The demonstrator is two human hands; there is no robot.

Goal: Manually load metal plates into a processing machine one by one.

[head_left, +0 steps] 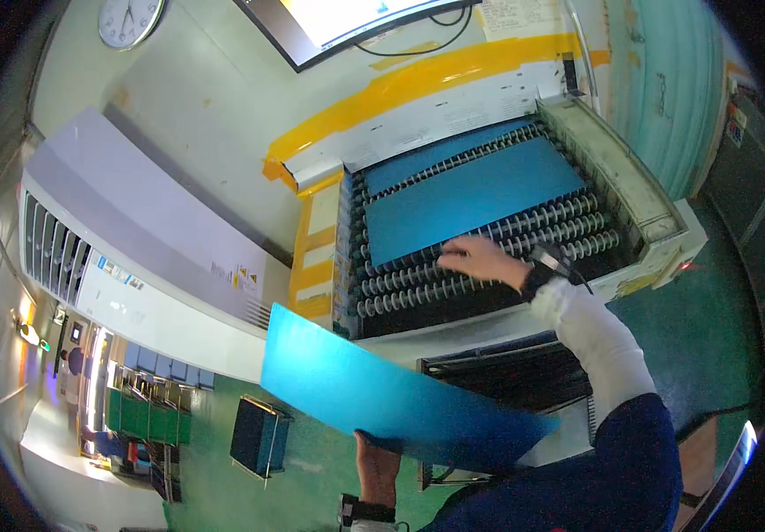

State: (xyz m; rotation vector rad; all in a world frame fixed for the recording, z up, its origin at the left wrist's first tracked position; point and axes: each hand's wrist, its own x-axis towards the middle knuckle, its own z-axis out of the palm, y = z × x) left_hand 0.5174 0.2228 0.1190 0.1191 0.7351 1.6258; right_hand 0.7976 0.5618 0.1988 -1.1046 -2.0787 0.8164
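Note:
My left hand grips a thin blue sheet by its lower edge, thumb on the near face. That sheet is held tilted in front of me, and my fingers behind it are hidden. My right hand reaches over the roller conveyor, fingers stretched out and holding nothing. Its fingertips are by the near edge of a second blue sheet lying flat on the rollers; whether they touch it I cannot tell. Farther back, another blue sheet lies partly on the rollers.
A tall white air conditioner stands at the left. Below the conveyor is a black slotted rack. A small dark cart stands on the green floor. A monitor hangs above, and a pale metal side rail bounds the conveyor's right.

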